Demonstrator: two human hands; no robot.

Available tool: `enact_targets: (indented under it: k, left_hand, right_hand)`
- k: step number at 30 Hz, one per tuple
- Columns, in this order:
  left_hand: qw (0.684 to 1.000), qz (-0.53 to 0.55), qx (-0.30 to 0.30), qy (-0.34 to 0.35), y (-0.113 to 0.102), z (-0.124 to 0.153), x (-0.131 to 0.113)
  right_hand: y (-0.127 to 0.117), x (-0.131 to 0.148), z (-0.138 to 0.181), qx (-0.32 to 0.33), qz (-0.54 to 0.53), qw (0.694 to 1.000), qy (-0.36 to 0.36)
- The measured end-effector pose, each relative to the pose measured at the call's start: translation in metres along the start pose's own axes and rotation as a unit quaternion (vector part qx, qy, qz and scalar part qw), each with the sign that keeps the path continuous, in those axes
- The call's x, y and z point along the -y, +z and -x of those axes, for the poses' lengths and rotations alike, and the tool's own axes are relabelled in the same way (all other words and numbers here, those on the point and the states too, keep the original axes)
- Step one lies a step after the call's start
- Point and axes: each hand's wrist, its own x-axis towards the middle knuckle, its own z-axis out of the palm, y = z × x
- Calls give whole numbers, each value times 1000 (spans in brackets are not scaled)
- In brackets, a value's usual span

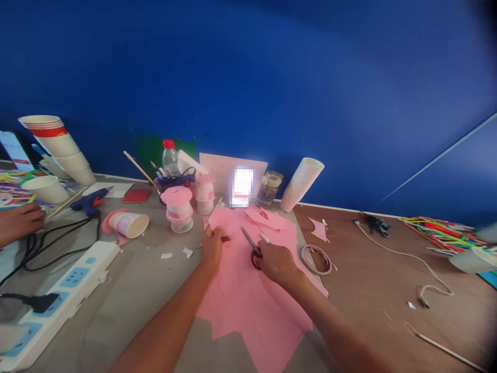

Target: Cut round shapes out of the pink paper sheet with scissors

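My right hand [277, 261] is closed around the dark handles of a pair of scissors [249, 237], whose blades point away and to the left, slightly apart. My left hand [212, 251] pinches the edge of a cut piece of pink paper [225, 219]. Under both hands lies a large sheet of pink paper [252, 311] with jagged edges. A curled pink offcut [267, 219] rests at its far side. A pen-like white stick [265, 239] shows beside my right hand. Left of my hands stands a paper cup model with pink discs [179, 208].
A phone [241, 186] leans at the back, beside a lidded jar [271, 187] and stacked paper cups [303, 184]. At left are a power strip [62, 300], a glue gun [91, 201] and another person's hand [23, 224]. A tape roll [316, 259] lies to the right.
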Motion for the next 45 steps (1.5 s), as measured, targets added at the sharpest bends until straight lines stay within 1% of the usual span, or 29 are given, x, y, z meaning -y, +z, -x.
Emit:
enact_targets:
  k: [3,5,8,10,11,12,13,14,15,16,17,18,19,20,22,24,25,26,27,29,31,34,36,38,40,42,43,44,45]
  left_hand:
    - [1000,3,7,5,-1,4,-4]
    - [1000,4,19,7,-1,6,-5]
    - [999,10,25,16,-1,6,-5]
    - [999,18,24,21,-1,5,-4]
    - [999,21,23,21,0,4,-4]
    - [999,23,23,20,1,4,-4]
    - [999,26,23,21,1,4,-3]
    - [999,29,23,21,2,4,-3]
    - [999,33,24,19,2,4,-3]
    - [999,36,26,16,2,5,-2]
    - [999,38,26,12,2,5,-2]
    - [999,40,26,8,2,5,-1]
    - [999,40,24,5,2,5,0]
    - [999,39,20,4,2,5,1]
    - [999,44,13,7,1,5,2]
    - [999,51,10,7,1,6,1]
    - [998,55,15,7,2,6,0]
    - [998,56,9,-3,2,7,-2]
    - [998,58,6,-10,2,8,-4]
    - [998,61,6,-21,3,10,-7]
    - [998,53,17,-19,4,11,-10]
    - [999,29,40,-7,5,12,-12]
    - [999,31,41,-13,5,14,-13]
    - [998,41,37,-24,6,15,-13]
    - [998,39,38,-26,6,15,-13]
    - [998,31,34,-31,6,15,-12]
    - [999,28,29,-34,7,15,-12]
    - [999,26,25,-36,7,15,-12]
    - [999,27,22,-36,8,16,-12]
  right_hand:
    - [-7,-4,4,7,-17,1000,-8]
    - [-12,-11,7,8,-60,998,-8]
    - [-16,-27,11,19,-205,978,18]
    - [-12,-41,13,59,-331,941,25]
    - [-10,-47,13,87,-406,909,21]
    - [-6,-52,13,118,-495,861,15]
    - [-3,-56,13,143,-584,799,-7]
    - [-1,-58,14,155,-666,728,-44]
    - [0,-58,14,164,-725,663,-88]
    - [1,-56,14,171,-763,608,-136]
    - [0,-54,14,184,-779,571,-183]
    - [-1,-50,13,201,-777,554,-221]
    - [-3,-45,13,217,-769,551,-241]
    - [-4,-40,11,228,-758,557,-252]
    - [-6,-31,7,217,-737,592,-245]
    - [-2,-23,1,171,-722,637,-208]
    - [2,-21,-2,139,-722,653,-182]
    - [8,-20,-7,101,-724,664,-158]
    - [14,-20,-11,62,-730,666,-138]
    - [26,-22,-20,-5,-761,636,-130]
    - [34,-27,-26,-41,-781,607,-143]
    - [34,-35,-31,-104,-799,570,-161]
    - [30,-41,-30,-130,-825,528,-151]
    - [27,-44,-27,-102,-857,482,-155]
    - [27,-44,-24,-30,-870,451,-197]
    - [30,-39,-22,42,-855,455,-246]
    - [33,-36,-21,68,-842,467,-260]
    - [34,-33,-22,84,-831,480,-268]
    - [36,-31,-23,79,-826,492,-263]
